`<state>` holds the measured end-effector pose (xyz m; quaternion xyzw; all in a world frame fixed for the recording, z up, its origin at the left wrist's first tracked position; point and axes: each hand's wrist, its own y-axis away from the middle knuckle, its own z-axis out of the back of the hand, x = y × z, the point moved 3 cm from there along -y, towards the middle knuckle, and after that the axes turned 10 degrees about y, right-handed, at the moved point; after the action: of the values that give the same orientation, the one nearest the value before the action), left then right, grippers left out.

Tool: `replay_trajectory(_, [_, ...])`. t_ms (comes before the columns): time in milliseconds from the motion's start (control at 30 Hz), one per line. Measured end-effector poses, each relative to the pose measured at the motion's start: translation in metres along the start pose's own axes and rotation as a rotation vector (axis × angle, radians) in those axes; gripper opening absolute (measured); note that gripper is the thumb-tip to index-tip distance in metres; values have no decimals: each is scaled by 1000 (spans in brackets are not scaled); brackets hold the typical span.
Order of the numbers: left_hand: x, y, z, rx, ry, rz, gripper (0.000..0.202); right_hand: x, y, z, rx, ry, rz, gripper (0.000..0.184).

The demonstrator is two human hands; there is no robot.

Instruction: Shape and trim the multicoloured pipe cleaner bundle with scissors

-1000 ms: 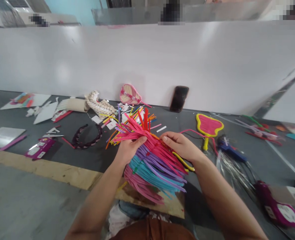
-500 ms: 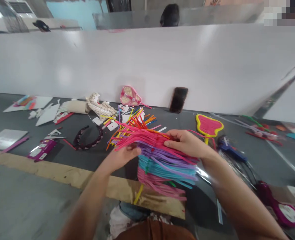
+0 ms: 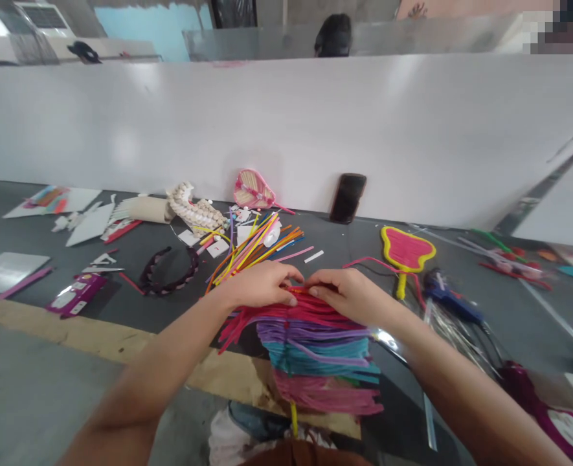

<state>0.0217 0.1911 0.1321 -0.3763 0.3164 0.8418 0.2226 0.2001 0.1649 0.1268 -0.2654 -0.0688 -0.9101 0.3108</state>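
A bundle of pipe cleaners in layers of red-pink, purple, turquoise and dusty pink lies crosswise along a central stem, whose yellow end sticks out toward me. My left hand pinches the top red-pink layer near the middle. Close beside it, my right hand grips the same layer with thumb and forefinger. The fingertips almost meet at the bundle's far edge, where a bit of orange shows. Behind my left hand lies a loose pile of coloured pipe cleaners.
A pink fan shape with yellow edging lies right, near a blue glue gun. A phone leans on the white partition. Left are a dark braided headband, a purple packet and a shell-like garland.
My left hand has moved up and right over the bundle's far edge, next to my right hand. The bundle has shifted toward me, and its left red-pink ends now hang lower.
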Motion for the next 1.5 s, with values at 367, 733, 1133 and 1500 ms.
replay_trajectory(367, [11, -1, -14, -99, -24, -79, 26, -22, 17, -24, -128, 453, 123, 9])
replay_trajectory(733, [27, -7, -14, -115, 111, -14, 18, -23, 26, -34, -287, 457, 218, 18])
replay_trajectory(1133, [15, -28, -6, 209, 44, -3, 27, -17, 28, -27, -245, 365, 308, 27])
replay_trajectory(1500, [12, -23, -11, 137, 25, -34, 21, -37, 22, -11, -110, -45, 41, 26])
